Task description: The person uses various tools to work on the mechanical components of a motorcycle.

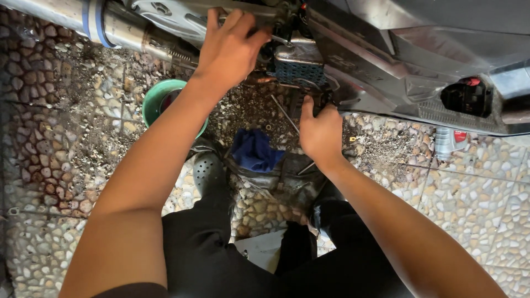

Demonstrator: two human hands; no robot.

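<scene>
I look down at the underside of a motorcycle (386, 60) standing on a pebble-tiled floor. My left hand (229, 47) reaches up under the engine area, fingers spread over a metal part beside the exhaust pipe (118, 27). My right hand (320, 132) is lower, near the engine's underside; its fingertips press at a dark part by a blue mesh piece (298, 72). What the fingers hold, if anything, is hidden. A thin metal rod (284, 113) lies on the ground between the hands.
A green bowl (157, 99) sits on the dirty floor left of my left arm. A blue rag (254, 150) lies on a grimy dark cloth between my feet. A small bottle with a red label (448, 140) stands at the right. My knees fill the bottom.
</scene>
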